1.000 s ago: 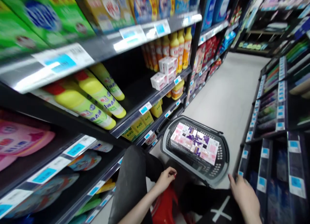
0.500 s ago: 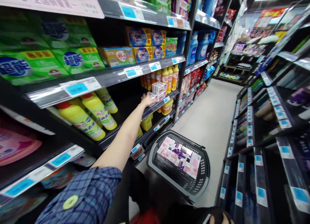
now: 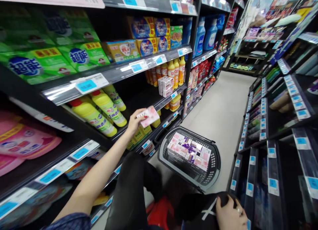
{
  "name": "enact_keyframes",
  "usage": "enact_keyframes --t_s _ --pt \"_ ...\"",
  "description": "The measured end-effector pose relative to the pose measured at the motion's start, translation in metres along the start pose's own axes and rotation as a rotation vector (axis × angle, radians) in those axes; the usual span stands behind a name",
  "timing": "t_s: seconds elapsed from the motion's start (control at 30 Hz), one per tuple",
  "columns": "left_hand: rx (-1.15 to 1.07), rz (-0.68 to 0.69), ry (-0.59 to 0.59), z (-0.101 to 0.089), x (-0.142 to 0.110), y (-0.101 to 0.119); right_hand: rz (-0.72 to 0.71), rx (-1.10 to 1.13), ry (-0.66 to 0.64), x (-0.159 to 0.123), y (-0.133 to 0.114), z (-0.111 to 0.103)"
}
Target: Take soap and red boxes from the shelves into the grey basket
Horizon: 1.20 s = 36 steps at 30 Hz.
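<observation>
My left hand (image 3: 135, 121) grips a pink and white boxed bar of soap (image 3: 151, 116), holding it out just in front of the shelf edge. A small stack of similar soap boxes (image 3: 166, 86) stands on the shelf behind it. On the floor, a grey shopping basket (image 3: 217, 157) holds several pink, white and purple LUX boxes (image 3: 190, 148) packed side by side. My right hand (image 3: 231, 212), with a ring on one finger, rests over my dark-clothed knee with its fingers spread and nothing held.
Yellow bottles (image 3: 108, 107) with red caps lie on the left of that shelf. Orange bottles (image 3: 176, 72) stand behind the soap stack. Green soap packs (image 3: 81, 56) fill the shelf above. Another shelf rack (image 3: 273, 153) borders the aisle floor (image 3: 211, 97) on the right.
My left hand has drawn back from the shelf stack with one soap box in it. My right hand has come further into view on my knee.
</observation>
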<state>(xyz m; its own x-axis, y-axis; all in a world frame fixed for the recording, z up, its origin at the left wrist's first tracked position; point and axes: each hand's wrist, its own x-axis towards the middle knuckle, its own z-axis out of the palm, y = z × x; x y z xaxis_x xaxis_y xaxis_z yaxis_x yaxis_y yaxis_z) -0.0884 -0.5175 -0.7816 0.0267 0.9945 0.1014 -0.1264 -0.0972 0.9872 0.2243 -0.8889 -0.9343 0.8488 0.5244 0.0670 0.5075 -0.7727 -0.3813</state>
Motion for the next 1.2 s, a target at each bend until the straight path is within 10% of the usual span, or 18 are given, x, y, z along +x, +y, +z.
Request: enact_keyframes --t_s 0.1,0.27,0.37,0.8,1.03,1.2 --pt "-0.157 -0.278 -0.094 -0.003 -0.098 -0.032 -0.169 0.323 -0.23 -0.004 -0.027 0.001" --pt "-0.228 -0.763 -0.345 0.014 -0.212 -0.104 -0.359 1.065 -1.103 -0.038 -0.098 0.023" --pt "-0.175 -0.77 -0.388 0.022 -0.241 -0.135 -0.383 1.117 -1.119 -0.056 -0.112 0.043" --pt "-0.128 -0.455 -0.649 0.011 -0.254 -0.167 -0.224 1.103 -1.001 -0.07 -0.082 0.063" --pt "0.038 -0.912 -0.607 0.009 -0.256 -0.173 0.231 1.033 -1.264 -0.078 -0.088 0.062" --pt "0.057 -1.073 -0.593 0.009 -0.256 -0.174 0.28 0.86 -1.309 -0.079 -0.09 0.067"
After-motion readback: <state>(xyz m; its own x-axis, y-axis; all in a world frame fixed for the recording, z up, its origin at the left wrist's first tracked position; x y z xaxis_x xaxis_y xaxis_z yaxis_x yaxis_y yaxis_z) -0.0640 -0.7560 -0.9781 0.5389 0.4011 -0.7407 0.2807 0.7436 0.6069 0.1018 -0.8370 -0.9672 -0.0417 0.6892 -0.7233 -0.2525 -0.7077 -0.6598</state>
